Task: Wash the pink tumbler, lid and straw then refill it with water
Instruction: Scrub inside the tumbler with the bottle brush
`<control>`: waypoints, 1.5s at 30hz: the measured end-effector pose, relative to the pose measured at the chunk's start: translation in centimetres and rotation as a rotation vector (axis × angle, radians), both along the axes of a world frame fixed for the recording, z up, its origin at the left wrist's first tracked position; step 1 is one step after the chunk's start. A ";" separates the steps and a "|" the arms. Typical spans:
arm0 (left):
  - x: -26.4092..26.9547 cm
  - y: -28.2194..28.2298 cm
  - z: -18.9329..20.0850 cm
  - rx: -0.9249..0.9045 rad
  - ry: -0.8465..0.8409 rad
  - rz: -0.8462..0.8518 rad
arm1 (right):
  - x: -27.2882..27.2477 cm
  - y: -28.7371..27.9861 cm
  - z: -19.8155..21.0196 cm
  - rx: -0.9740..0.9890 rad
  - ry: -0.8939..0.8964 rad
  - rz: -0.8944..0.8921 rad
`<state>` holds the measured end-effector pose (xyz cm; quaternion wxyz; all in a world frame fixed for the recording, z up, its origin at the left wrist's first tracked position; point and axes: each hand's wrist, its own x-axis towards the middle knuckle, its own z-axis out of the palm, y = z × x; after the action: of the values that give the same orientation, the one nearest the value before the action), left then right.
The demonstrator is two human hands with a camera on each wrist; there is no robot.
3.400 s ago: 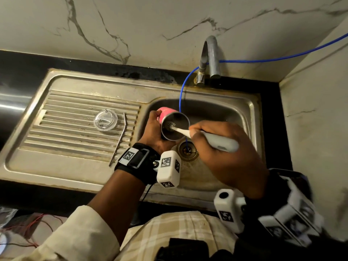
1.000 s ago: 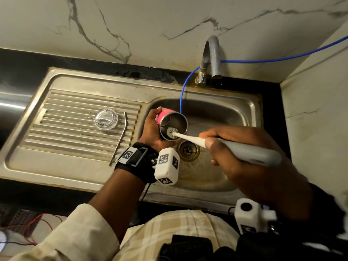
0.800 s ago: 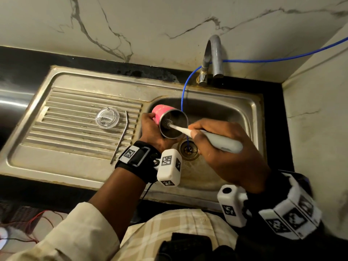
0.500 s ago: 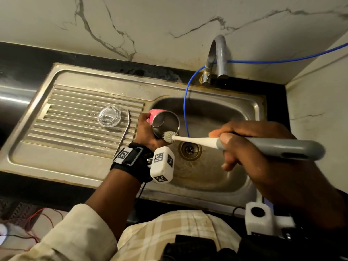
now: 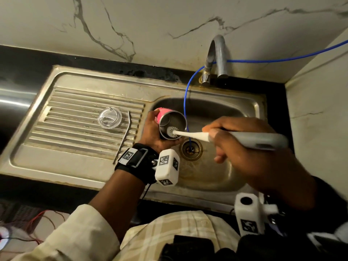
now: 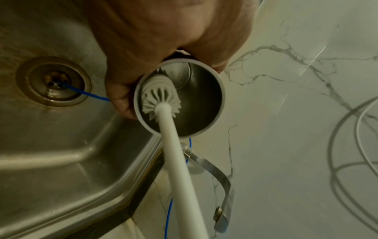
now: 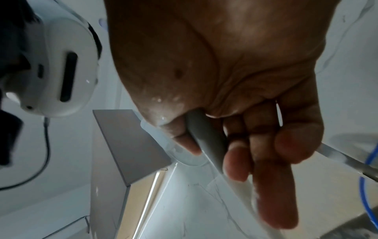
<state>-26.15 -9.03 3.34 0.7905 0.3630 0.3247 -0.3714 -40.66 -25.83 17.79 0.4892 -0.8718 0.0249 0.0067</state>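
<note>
My left hand (image 5: 153, 131) grips the pink tumbler (image 5: 164, 114) over the left side of the sink basin, tilted with its steel mouth (image 6: 196, 103) facing right. My right hand (image 5: 243, 140) holds the grey handle of a bottle brush (image 5: 252, 139); its white bristle head (image 6: 160, 98) sits just inside the tumbler's rim. The clear lid (image 5: 109, 117) lies on the ribbed drainboard. The metal straw (image 5: 124, 135) lies beside it to the right. In the right wrist view my fingers (image 7: 235, 155) wrap the brush handle (image 7: 206, 139).
The steel sink (image 5: 222, 178) has a drain (image 5: 191, 149) with a thin blue tube (image 5: 185, 108) running into it. The tap (image 5: 219, 55) stands at the back against a marble wall. A marble side wall (image 5: 318, 117) closes the right. Red wires (image 5: 37, 221) lie at lower left.
The brush went in and out of the tumbler; half a second ago its head was outside the rim, now it is just inside. The tumbler has stayed in my left hand.
</note>
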 end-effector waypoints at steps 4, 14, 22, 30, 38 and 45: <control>-0.1 -0.2 0.1 -0.040 0.013 0.066 | -1.1 0.0 1.2 -0.059 -0.020 0.008; -0.9 -1.0 1.0 -0.024 -0.017 0.008 | 1.3 1.1 -3.1 -0.005 -0.038 -0.062; -0.1 -0.3 1.2 -0.007 0.000 0.058 | -1.1 -0.4 0.6 -0.010 -0.007 -0.005; -1.2 -1.5 1.6 0.006 -0.031 0.028 | 1.4 1.0 -4.0 -0.065 -0.059 -0.056; -0.8 -0.5 0.1 0.056 0.034 0.079 | -0.6 -1.5 0.5 -0.002 0.051 0.029; -0.7 -1.7 0.3 0.046 -0.016 -0.015 | 1.6 -0.4 -4.8 0.053 -0.015 -0.099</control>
<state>-26.87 -10.78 3.69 0.7817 0.3867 0.3240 -0.3667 -39.10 -26.20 12.97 0.5119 -0.8563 0.0645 -0.0233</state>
